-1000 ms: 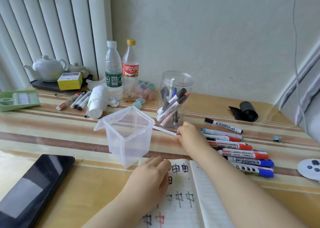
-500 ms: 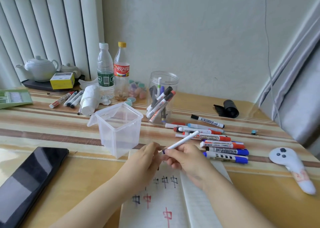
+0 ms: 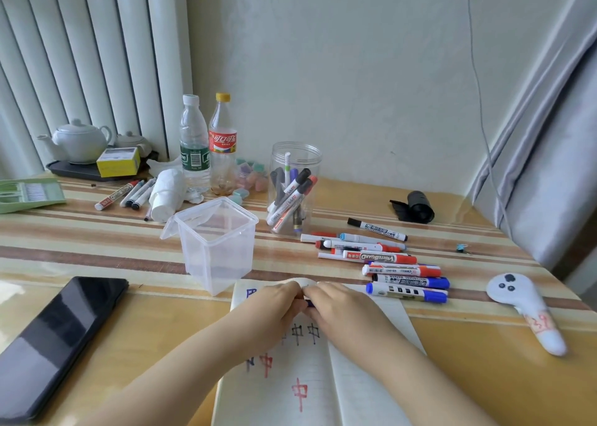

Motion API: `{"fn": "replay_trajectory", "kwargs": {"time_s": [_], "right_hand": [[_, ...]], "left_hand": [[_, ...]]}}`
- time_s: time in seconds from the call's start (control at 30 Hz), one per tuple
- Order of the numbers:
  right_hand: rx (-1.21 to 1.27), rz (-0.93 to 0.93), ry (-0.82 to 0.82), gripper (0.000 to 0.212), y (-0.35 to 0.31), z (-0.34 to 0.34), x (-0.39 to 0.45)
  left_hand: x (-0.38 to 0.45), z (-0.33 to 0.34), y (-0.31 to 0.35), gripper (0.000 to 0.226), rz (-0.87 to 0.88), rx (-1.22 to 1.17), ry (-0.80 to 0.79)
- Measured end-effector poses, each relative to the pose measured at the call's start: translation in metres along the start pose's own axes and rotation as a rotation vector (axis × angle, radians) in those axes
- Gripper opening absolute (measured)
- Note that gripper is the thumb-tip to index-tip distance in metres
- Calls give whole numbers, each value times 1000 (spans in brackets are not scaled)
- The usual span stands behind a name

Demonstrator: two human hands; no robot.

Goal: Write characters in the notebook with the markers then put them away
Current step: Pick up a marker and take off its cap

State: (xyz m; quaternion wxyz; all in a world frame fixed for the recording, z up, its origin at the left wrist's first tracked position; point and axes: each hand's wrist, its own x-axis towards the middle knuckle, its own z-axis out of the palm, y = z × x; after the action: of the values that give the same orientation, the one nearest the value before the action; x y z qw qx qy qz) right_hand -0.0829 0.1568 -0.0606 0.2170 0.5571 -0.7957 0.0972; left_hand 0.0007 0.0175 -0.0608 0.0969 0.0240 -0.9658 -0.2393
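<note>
From the head view, the white marker that the right hand (image 3: 342,309) fetched from beside the jar a second ago has been brought back over the notebook (image 3: 365,377), and both hands now meet above its top edge. The left hand (image 3: 274,306) and the right have their fingers curled tight around the marker (image 3: 309,303), of which only a dark purple bit shows between them; this looks like the cap being pulled off, so another character is likely next. The open page already carries blue, black and red characters. The notebook lies at the near edge of the surface (image 3: 97,241), a striped top with a glossy near border. Behind the hands stands an open clear box (image 3: 216,244), and towards the far edge a round jar (image 3: 295,186) holds several markers. A row of loose markers (image 3: 387,264) lies right of the box, none yet put away. A dark tablet (image 3: 55,338) sits at the near left corner. The wall behind is pale, with vertical blinds left and a grey curtain right.
</note>
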Motion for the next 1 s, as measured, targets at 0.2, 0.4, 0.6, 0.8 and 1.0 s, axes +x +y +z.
{"fn": "replay_trajectory", "kwargs": {"time_s": [0.2,0.4,0.6,0.8,1.0], "right_hand": [[-74,-83,81,19,4,15,-7],[-59,-22,37,31,0,17,-5],[-15,14,-30,41,1,11,-3],[272,336,-421,65,7,-32,-1],[1130,657,-279,54,28,-52,-1]], "left_hand": [[-5,2,-6,25,71,-45,5],[-7,3,-12,24,118,-114,49],[-8,3,-14,23,154,-123,79],[-12,-3,-14,29,58,-146,94],[-19,-6,-8,54,247,15,123]]}}
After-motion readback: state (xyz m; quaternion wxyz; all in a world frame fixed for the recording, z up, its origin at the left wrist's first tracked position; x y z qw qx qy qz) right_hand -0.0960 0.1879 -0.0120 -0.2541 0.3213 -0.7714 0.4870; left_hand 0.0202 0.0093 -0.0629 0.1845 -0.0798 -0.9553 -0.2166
